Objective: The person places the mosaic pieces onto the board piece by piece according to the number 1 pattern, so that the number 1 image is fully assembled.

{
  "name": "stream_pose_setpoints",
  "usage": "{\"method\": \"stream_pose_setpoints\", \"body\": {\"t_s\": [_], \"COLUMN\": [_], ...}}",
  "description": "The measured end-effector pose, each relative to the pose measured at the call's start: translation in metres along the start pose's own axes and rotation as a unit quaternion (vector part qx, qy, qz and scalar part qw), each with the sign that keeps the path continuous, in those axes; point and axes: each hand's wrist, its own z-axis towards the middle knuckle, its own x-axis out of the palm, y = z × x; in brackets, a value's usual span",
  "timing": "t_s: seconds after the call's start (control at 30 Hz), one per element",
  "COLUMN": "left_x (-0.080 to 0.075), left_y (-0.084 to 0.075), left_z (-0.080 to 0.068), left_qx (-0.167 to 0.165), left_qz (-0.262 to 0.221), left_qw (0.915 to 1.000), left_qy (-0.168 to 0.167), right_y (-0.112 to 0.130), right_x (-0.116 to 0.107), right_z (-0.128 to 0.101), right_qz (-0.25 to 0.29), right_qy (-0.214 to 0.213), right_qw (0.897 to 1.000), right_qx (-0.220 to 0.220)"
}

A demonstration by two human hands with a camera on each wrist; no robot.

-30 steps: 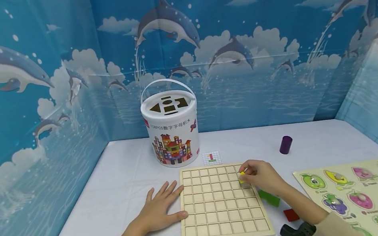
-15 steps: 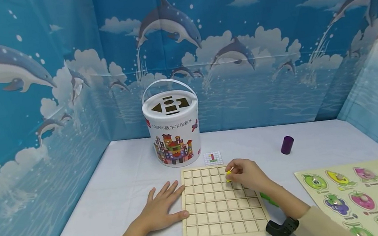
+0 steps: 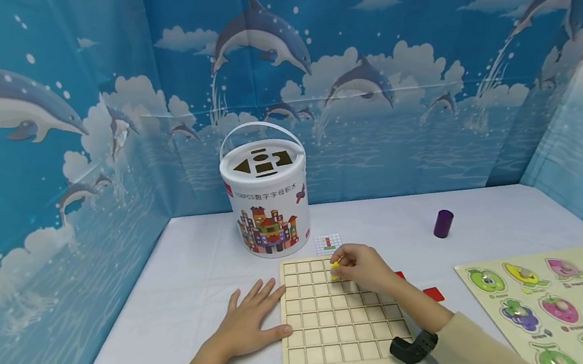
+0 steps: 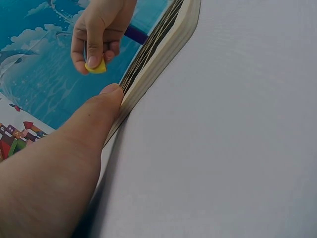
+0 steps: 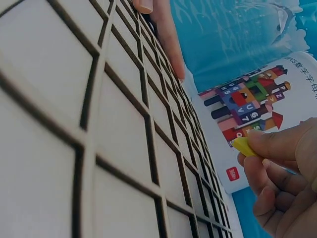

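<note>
A wooden grid board (image 3: 338, 315) lies flat on the white table. My left hand (image 3: 252, 319) rests flat beside the board's left edge, fingers straight, its thumb (image 4: 106, 101) against the board's side (image 4: 158, 49). My right hand (image 3: 356, 267) hovers over the board's far rows and pinches a small yellow block (image 3: 334, 267) between thumb and fingertips. The yellow block (image 5: 243, 146) shows just above the grid cells (image 5: 119, 124) in the right wrist view, and the same yellow block (image 4: 95, 66) appears in the left wrist view.
A white toy bucket (image 3: 267, 201) stands behind the board, with a small pattern card (image 3: 328, 243) in front of it. A purple cylinder (image 3: 442, 223) stands at the right. Red flat pieces (image 3: 433, 294) lie right of the board. A fruit puzzle board (image 3: 565, 299) fills the near right corner.
My right hand has carried the yellow block leftward along the board's far rows. The left hand has stayed put. Red pieces now show where the arm covered them.
</note>
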Motion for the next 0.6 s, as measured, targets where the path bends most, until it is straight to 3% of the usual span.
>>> {"method": "stream_pose_setpoints", "body": {"t_s": [0.6], "left_x": [0.001], "left_y": [0.001], "left_z": [0.000], "left_qx": [-0.003], "left_qz": [0.008], "left_qw": [1.0000], "left_qy": [0.004], "right_y": [-0.006], "right_x": [0.027], "right_z": [0.021], "right_qz": [-0.027], "right_qy": [-0.002], "right_qw": [0.999], "right_qx": [0.019]}}
